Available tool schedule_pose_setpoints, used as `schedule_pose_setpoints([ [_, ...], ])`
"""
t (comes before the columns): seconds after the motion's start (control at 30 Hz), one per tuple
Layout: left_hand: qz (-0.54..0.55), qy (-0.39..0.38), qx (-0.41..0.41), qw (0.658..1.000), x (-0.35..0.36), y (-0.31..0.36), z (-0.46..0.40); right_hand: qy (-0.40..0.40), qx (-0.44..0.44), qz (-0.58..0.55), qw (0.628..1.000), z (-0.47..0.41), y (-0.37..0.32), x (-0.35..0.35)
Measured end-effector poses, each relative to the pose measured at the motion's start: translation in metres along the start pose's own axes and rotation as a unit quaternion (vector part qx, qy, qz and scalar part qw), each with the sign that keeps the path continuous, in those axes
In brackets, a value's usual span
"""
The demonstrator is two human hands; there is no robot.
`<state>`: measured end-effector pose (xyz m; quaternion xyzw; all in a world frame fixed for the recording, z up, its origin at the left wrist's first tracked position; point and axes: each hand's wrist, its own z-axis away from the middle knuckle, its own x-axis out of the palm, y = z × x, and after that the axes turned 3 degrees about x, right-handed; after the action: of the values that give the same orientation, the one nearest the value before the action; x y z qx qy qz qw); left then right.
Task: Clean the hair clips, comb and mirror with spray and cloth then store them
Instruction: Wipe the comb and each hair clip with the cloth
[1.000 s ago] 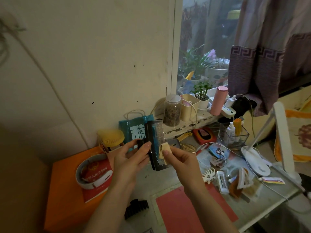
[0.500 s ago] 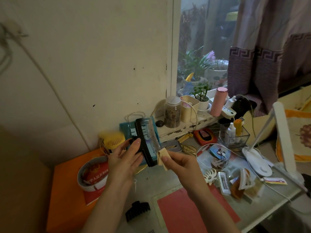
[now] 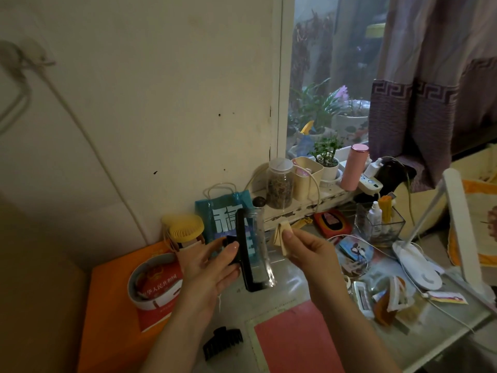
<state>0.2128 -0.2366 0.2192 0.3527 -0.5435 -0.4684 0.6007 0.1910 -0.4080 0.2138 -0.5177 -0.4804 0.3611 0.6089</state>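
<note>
Dim, warm-tinted light enters from the window (image 3: 330,84) at upper right, leaving the left wall (image 3: 134,103) murky, the whole view soft and grainy, with wide-angle bending at the edges and faint sheen on the tabletop (image 3: 290,275).

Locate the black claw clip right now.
Head view, bottom centre-left: the black claw clip lies on the desk just left of the red mat, beside the orange box, under the left forearm and untouched by either hand.

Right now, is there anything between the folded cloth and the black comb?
Nothing visible. The right hand pinches the cloth just right of the comb, which the left hand holds upright; only a small open gap separates them.
</note>
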Motion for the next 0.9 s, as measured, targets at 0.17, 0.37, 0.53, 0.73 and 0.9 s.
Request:
schedule_pose_setpoints([
  [0.17, -0.039, -0.026, -0.014, 0.999, 0.004, -0.006, 0.005, 0.018, -0.011, -0.004, 1.0, -0.008, -0.007, 0.011],
  [0.37, -0.051, -0.029, -0.03, 0.998, -0.002, -0.01, 0.002, 0.027, 0.001, -0.012, 1.0, -0.007, -0.001, 0.017],
  [0.53, -0.046, -0.023, -0.02, 0.998, -0.002, -0.01, 0.001, 0.002, 0.013, -0.003, 1.0, -0.006, 0.002, 0.018],
  [0.73, -0.031, -0.008, 0.002, 0.999, -0.003, -0.007, -0.001, -0.035, 0.035, 0.019, 0.999, -0.002, 0.007, 0.02],
  [0.9, -0.013, 0.006, 0.008, 1.0, -0.004, -0.007, -0.002, -0.051, 0.042, 0.024, 0.998, -0.001, 0.008, 0.019],
])
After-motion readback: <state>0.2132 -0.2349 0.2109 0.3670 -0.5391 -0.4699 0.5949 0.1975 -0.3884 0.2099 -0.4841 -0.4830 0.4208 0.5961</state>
